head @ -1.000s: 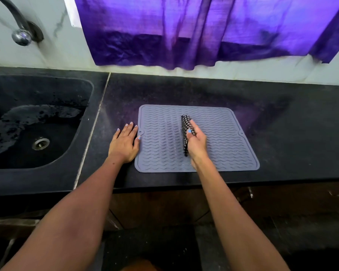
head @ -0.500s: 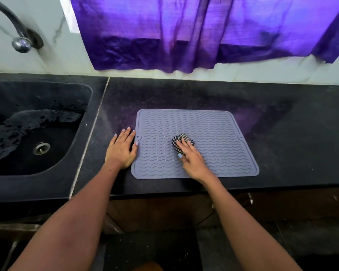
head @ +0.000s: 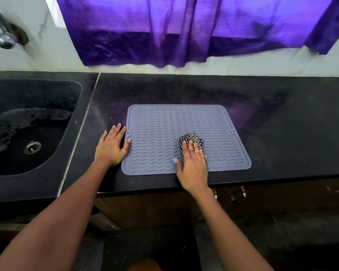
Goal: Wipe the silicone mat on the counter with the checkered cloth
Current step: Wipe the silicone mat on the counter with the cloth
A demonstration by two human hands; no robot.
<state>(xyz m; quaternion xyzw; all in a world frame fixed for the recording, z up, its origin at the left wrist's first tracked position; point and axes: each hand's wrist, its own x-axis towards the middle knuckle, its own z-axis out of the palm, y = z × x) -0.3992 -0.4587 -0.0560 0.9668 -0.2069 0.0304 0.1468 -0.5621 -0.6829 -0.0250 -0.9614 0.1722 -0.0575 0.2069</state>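
A grey silicone mat (head: pixel 164 126) with wavy ridges lies flat on the black counter (head: pixel 272 133), near its front edge. A bunched black-and-white checkered cloth (head: pixel 190 139) sits on the mat's near right part. My right hand (head: pixel 193 165) presses flat on the cloth, fingers spread over it and most of the cloth hidden under the palm. My left hand (head: pixel 111 146) rests flat on the counter at the mat's left edge, its thumb touching the mat beside the small tab.
A black sink (head: pixel 27 130) with a metal drain (head: pixel 32 147) lies to the left, with a tap (head: pixel 3 39) on the wall above. A purple curtain (head: pixel 194 30) hangs behind the counter. Dark cabinet fronts (head: pixel 262 196) run below the counter edge.
My right hand has brought the cloth down onto the mat, bunched it under the palm, and slid it right and toward the front edge. My left hand has stayed at the mat's left edge.
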